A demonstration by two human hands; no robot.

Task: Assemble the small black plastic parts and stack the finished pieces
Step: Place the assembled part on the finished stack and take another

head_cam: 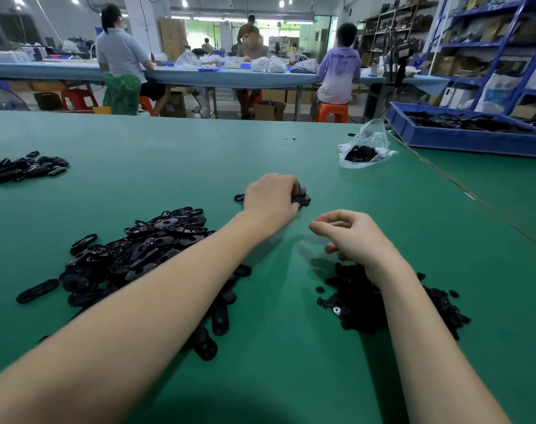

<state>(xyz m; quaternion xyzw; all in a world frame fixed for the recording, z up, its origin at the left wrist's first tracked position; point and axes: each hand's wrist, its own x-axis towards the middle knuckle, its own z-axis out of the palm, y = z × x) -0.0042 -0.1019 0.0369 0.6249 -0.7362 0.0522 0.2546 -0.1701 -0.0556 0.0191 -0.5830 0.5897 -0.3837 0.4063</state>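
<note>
At frame centre the left hand [271, 198] grips a small stack of black pieces [301, 197] on the green desk [168, 142] — the right hand [350, 237], lower right, hangs loosely curled, holding nothing.

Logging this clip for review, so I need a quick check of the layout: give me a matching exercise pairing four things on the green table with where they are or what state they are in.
Things:
1. left hand
2. right hand
3. clear plastic bag
4. blue tray

Places or states:
A. at the table's far right edge, holding black parts
B. gripping a small cluster of black pieces mid-table
C. lying crumpled on the table, black parts inside
D. over the heap of small round parts, fingers loosely curled, seemingly holding nothing

Pairs: 1-B, 2-D, 3-C, 4-A
</note>
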